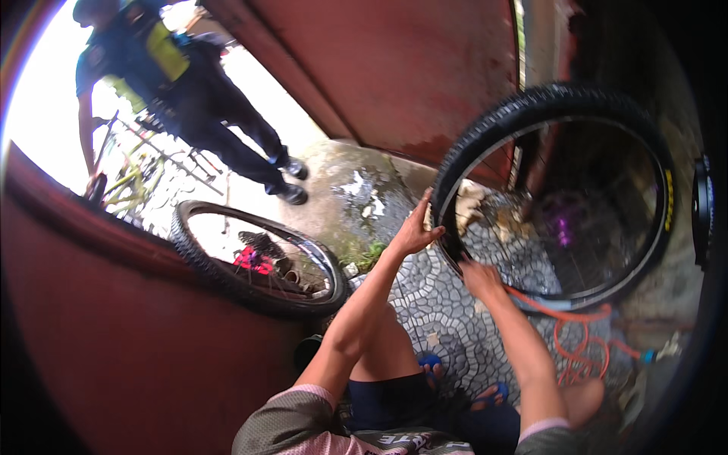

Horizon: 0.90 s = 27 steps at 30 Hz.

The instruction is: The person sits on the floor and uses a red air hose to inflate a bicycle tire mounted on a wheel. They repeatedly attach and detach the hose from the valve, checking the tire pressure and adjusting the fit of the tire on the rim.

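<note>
A bicycle wheel (553,100) with a knobby black tyre, thin spokes and a purple hub stands in front of me to the right. At its near left side, my left hand (414,229) grips the tyre, thumb on one face and fingers along the tread. My right hand (482,279) is lower, its fingers closed at the rim's inner edge; what lies between them is hidden. An orange hose (557,312) runs up behind my right wrist toward that hand, its middle looped on the ground, with a teal fitting (648,355) at the far end.
A second wheel (199,262) with a pinkish-red hub leans by the red panel (114,326) at left. Beyond it, a person (227,106) in dark clothes stands with one hand on a bicycle (136,163). A red door (394,68) is behind. Pebble-patterned floor (447,307) lies below.
</note>
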Each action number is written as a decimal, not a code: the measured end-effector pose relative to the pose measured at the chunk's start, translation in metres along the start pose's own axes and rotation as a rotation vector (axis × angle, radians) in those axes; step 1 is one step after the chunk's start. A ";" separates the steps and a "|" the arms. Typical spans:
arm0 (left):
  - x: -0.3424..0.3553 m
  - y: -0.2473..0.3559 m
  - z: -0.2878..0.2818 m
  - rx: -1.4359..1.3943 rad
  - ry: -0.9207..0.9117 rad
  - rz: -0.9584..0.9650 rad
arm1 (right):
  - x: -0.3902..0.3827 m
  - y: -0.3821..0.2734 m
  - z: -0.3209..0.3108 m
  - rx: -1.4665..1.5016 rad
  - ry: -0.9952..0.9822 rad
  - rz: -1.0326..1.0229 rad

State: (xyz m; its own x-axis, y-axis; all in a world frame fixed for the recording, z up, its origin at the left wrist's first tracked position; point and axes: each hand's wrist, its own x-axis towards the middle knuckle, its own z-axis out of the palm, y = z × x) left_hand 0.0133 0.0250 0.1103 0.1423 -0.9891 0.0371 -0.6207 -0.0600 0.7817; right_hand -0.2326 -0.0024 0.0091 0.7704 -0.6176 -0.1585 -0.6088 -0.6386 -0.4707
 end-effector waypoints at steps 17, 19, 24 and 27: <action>-0.067 0.273 -0.403 0.908 0.836 -0.042 | -0.077 0.037 0.028 -0.027 -0.048 0.188; -0.072 0.286 -0.410 0.892 0.888 -0.035 | -0.073 0.045 0.030 -0.049 -0.057 0.191; -0.091 0.283 -0.428 0.894 1.106 -0.089 | -0.078 0.035 0.033 -0.046 -0.069 0.211; -0.083 0.266 -0.407 0.928 0.907 -0.084 | -0.082 0.041 0.031 -0.049 -0.075 0.249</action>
State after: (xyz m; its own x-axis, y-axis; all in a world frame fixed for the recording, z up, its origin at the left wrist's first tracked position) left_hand 0.1504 0.1455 0.5690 0.4474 -0.5566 0.7000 -0.8313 -0.5475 0.0960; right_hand -0.3146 0.0360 -0.0242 0.6066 -0.7237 -0.3292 -0.7883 -0.4941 -0.3666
